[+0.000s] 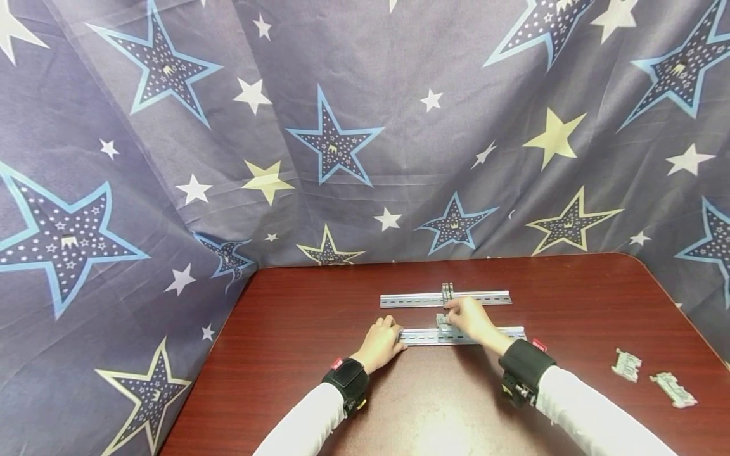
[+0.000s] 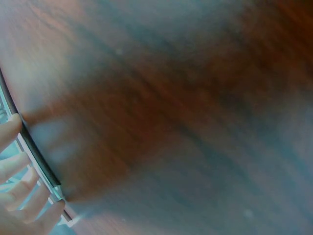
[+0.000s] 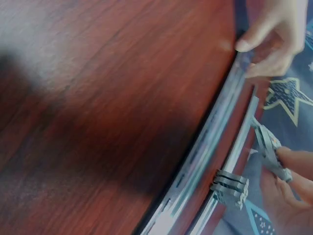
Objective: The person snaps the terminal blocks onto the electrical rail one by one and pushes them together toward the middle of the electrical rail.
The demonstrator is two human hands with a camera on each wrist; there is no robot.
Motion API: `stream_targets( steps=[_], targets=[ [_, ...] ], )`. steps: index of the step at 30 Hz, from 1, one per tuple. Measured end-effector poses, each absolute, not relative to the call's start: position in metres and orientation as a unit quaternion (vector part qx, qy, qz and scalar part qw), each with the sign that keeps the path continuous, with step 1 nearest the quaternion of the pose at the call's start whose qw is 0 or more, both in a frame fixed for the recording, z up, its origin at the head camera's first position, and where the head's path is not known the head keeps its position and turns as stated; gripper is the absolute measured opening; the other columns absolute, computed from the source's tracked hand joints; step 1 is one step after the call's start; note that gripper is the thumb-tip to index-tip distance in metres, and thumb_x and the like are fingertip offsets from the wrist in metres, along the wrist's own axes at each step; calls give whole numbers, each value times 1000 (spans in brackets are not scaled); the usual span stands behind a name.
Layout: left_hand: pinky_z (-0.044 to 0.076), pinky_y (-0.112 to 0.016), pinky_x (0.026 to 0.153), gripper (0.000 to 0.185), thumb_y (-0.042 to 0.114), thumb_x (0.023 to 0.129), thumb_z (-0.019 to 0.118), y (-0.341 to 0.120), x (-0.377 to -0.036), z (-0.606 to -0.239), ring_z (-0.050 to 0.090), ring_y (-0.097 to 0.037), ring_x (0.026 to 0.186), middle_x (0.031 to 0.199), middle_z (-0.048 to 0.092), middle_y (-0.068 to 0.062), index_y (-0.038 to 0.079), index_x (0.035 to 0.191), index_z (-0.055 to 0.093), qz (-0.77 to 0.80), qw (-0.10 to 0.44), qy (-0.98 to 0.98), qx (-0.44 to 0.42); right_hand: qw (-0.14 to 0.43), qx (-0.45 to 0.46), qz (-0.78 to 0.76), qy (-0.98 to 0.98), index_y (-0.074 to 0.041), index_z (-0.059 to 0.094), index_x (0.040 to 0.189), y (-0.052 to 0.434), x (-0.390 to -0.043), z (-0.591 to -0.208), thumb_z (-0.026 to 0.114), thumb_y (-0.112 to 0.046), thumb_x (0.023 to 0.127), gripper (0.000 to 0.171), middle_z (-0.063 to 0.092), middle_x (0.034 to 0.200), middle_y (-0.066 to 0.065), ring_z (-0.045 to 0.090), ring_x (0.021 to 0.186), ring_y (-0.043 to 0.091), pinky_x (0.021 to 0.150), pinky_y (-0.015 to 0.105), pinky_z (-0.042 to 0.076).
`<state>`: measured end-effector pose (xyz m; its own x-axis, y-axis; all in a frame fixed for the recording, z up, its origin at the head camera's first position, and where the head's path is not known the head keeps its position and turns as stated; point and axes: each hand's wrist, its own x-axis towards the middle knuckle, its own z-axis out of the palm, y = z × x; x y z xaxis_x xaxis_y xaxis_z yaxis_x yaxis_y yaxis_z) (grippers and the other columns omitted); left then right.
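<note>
Terminal block (image 1: 441, 322) pinched in right hand (image 1: 471, 316), thumb and fingers closed on it, held above near slotted DIN rail (image 1: 428, 337). Right forearm angles inward. Left hand (image 1: 379, 343) grips that rail's left end, thumb at near edge.

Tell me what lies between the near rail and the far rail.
In the head view, a strip of table separates the near rail from the far rail; the right hand, pinching a small piece, shows over it.
</note>
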<state>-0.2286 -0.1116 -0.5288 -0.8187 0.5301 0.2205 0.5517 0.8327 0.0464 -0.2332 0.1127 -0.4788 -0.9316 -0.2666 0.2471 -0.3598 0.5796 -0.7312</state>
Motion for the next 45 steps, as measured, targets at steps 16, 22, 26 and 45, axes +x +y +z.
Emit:
stream_targets(
  steps=[16,22,26,45],
  targets=[
    [39,-29,62,29,30,71,70,-111,-229,-529,47,-18,75,83,49,-3,8,88,65,-57,103,-951,-285,62,237,337,-909,-4,66,80,110,-256,-536,69,-3,70,11,64,75,3,59,68,15,64,31,47],
    [40,-30,63,29,31,72,70,-111,-228,-528,47,-18,77,85,50,-3,8,90,65,-57,95,-953,-281,39,240,278,-929,0,63,74,105,-232,-497,67,7,64,13,62,69,6,59,65,21,62,31,47],
    [40,-30,63,29,31,72,69,-111,-229,-529,48,-19,77,85,50,-3,8,90,65,-55,95,-953,-281,43,240,246,-938,-1,62,70,103,-228,-490,66,5,65,9,59,64,3,56,62,19,59,30,45],
    [40,-30,64,30,31,73,69,-111,-229,-528,47,-19,77,85,50,-3,8,91,65,-58,93,-953,-283,52,168,321,-930,-10,54,65,99,-259,-539,61,-7,61,9,54,61,2,52,54,17,54,32,42]
  ],
)
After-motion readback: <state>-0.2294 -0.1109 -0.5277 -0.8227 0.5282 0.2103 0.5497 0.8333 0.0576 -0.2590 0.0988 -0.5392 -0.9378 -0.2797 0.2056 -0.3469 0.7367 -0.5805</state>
